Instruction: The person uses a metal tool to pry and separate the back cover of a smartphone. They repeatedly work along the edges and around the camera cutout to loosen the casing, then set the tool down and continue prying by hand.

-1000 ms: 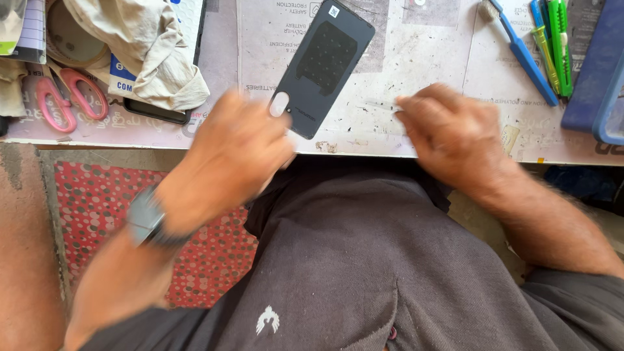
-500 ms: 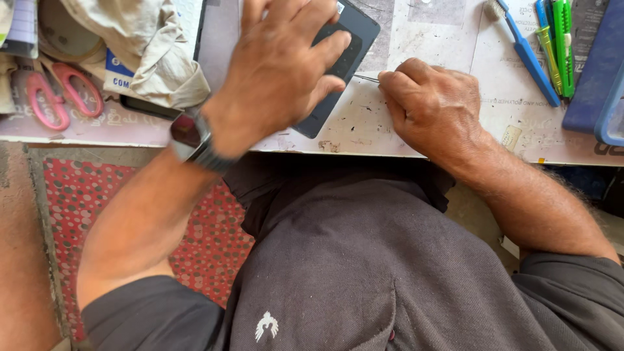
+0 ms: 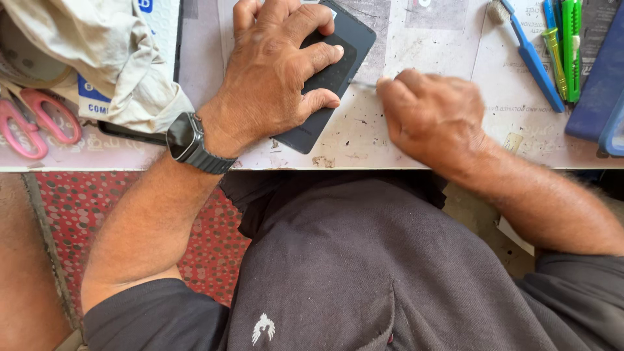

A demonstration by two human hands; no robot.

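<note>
While the dark phone (image 3: 335,71) is lying face down on the paper-covered desk (image 3: 416,140), near its front edge, the left hand (image 3: 276,71), which a second ago was only reaching in from below, is now pressing flat on top of it, fingers spread, pinning it. The right hand (image 3: 432,117) is closing its grip narrowly on a thin metal tool (image 3: 363,84), whose tip is meeting the phone's right edge. Farther out are lying a blue toothbrush (image 3: 530,55), green pens (image 3: 569,45), pink scissors (image 3: 36,123) and a beige cloth (image 3: 97,58).
</note>
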